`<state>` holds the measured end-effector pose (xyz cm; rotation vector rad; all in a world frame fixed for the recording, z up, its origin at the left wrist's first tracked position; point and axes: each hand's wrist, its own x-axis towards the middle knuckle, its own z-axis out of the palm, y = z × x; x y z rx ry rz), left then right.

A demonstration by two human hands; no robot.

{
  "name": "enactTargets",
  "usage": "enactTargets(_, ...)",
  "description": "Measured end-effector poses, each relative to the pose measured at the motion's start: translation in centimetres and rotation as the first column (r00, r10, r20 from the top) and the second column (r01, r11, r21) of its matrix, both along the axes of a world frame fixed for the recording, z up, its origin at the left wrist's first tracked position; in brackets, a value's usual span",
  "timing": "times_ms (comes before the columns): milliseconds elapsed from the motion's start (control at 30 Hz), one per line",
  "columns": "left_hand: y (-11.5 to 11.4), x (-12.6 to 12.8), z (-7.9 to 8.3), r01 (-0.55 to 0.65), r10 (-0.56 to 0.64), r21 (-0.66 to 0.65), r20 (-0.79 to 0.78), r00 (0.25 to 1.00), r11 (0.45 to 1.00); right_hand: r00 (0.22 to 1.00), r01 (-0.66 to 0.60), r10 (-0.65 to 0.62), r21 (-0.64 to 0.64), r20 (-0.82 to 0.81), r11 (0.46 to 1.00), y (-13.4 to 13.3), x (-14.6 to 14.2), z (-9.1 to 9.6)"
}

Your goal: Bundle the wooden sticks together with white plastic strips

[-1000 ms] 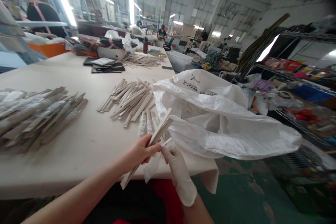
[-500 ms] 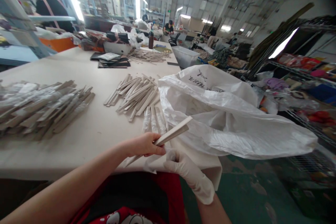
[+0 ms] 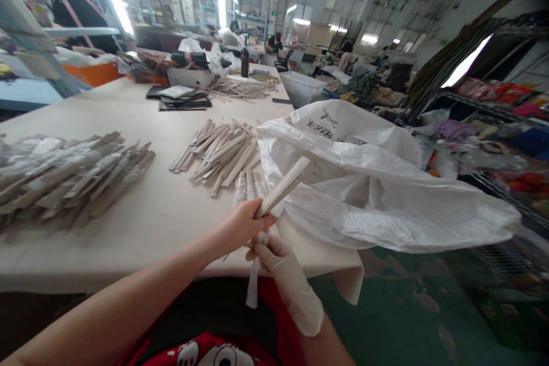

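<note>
My bare left hand (image 3: pixel 245 222) is closed around a few flat beige strips (image 3: pixel 283 187), whose far ends point up and to the right. Just below it, my right hand (image 3: pixel 279 267), in a pale glove, has its fingers pinched on a thin white wrapping strip (image 3: pixel 252 286) against the lower part of the bundle. A tail of this wrapping hangs down over my lap. The gloved fingers partly hide the bundle's lower end. Beyond my hands lie a heap of loose beige strips (image 3: pixel 223 148) and a few bundles wrapped in white (image 3: pixel 247 184).
A large pile of wrapped bundles (image 3: pixel 77 174) covers the left of the table (image 3: pixel 171 246). An open white sack (image 3: pixel 355 211) drapes over the right edge. Dark flat pieces (image 3: pixel 184 102) and a bottle (image 3: pixel 245 63) stand farther back. Shelves are at right; people are in the background.
My left hand has raised and tilted the strips more upright. My right hand has moved left and up to beneath the left, and the white tail now hangs down.
</note>
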<state>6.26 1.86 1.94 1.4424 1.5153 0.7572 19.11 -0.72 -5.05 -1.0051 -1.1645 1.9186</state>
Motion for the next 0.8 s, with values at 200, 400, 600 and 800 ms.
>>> enactTargets(200, 0.7, -0.8, 0.1, -0.096, 0.098, 0.118, -0.009, 0.995, 0.988, 0.994, -0.109, 0.106, -0.091, -0.030, 0.990, -2.4, -1.6, 0.1)
enactTargets(400, 1.9, -0.4, -0.5, 0.020, -0.016, 0.135, -0.031, 0.999, 0.991, 0.994, -0.076, 0.061, -0.170, -0.090, 0.983, -2.8, -1.4, 0.6)
enactTargets(600, -0.7, -2.4, -0.2, 0.035, -0.035, 0.047, 0.007, 0.999, 0.998, 0.893, 0.253, -0.340, -0.294, -0.296, 0.922, 1.4, 1.4, 1.6)
enactTargets(800, -5.5, -4.3, -1.8, 0.138, -0.133, -0.151, 0.039, 0.990, 0.979, 0.850, 0.247, -0.371, -0.339, -0.374, 0.908, 2.8, 2.0, 0.8)
